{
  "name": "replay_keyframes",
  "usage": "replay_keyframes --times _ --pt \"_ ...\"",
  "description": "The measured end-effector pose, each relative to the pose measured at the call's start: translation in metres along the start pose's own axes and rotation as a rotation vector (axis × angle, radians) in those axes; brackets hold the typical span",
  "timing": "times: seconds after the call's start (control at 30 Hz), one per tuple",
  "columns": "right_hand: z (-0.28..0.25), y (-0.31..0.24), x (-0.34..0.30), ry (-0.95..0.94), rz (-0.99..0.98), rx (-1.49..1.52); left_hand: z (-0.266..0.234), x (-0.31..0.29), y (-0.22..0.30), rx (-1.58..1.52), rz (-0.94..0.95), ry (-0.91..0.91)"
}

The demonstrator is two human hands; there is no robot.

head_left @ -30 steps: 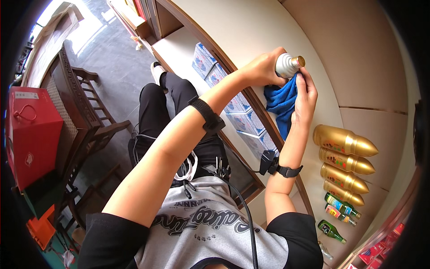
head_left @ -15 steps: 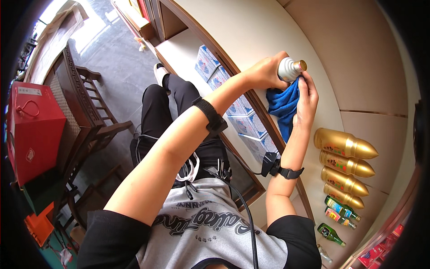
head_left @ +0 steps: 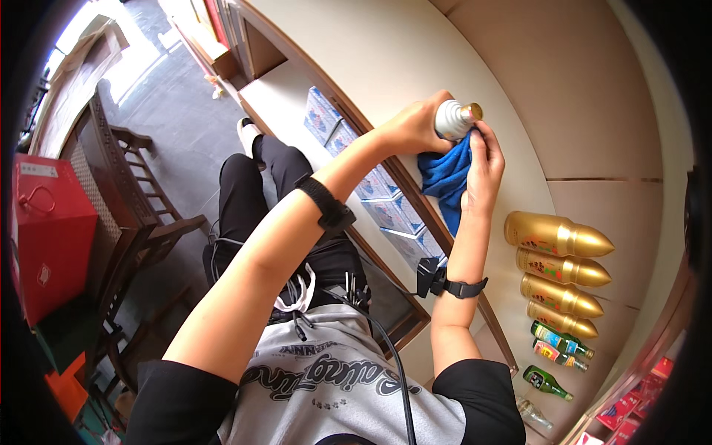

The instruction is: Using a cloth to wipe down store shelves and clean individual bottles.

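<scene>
A white bottle [head_left: 449, 120] with a stepped shoulder and a gold cap [head_left: 472, 113] is tilted over the shelf, its capped end toward the upper right. My left hand [head_left: 417, 124] is closed around its body. Just below the bottle's neck, my right hand [head_left: 486, 167] is closed on a blue cloth [head_left: 447, 178], fingertips pressed against the shoulder near the cap. The cloth bunches under the bottle and hangs toward my right wrist. The bottle's lower end is hidden behind my left hand and the cloth.
Gold bullet-shaped bottles [head_left: 560, 231] and green bottles [head_left: 547, 381] line the cream shelf [head_left: 371, 44] to the right. Blue-and-white boxes [head_left: 389, 213] sit on a lower shelf behind the dark wooden edge. At left, a red box [head_left: 55, 230] rests by a carved wooden chair [head_left: 122, 200].
The whole view has shifted slightly, so everything appears a little farther left. Both hands keep their hold on the bottle and cloth, with hardly any change in pose.
</scene>
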State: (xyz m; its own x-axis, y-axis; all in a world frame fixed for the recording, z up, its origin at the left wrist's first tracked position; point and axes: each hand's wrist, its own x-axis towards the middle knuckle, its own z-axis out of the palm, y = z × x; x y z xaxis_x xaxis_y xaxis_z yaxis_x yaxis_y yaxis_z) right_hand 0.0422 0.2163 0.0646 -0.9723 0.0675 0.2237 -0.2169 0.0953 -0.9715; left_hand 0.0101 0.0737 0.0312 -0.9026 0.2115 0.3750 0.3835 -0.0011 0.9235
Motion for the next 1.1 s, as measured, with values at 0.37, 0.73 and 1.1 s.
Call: replay_keyframes --times 0.37,0.73,1.1 --pt "-0.006 -0.002 0.013 -0.102 0.04 -0.023 0.0 -0.004 -0.001 0.023 0.005 0.019" --pt "0.008 0.0 -0.006 0.098 -0.063 -0.101 -0.002 -0.001 -0.016 -0.098 0.043 -0.062" --pt "0.024 -0.003 -0.03 0.195 -0.155 -0.248 0.0 -0.004 -0.001 -0.076 0.011 -0.048"
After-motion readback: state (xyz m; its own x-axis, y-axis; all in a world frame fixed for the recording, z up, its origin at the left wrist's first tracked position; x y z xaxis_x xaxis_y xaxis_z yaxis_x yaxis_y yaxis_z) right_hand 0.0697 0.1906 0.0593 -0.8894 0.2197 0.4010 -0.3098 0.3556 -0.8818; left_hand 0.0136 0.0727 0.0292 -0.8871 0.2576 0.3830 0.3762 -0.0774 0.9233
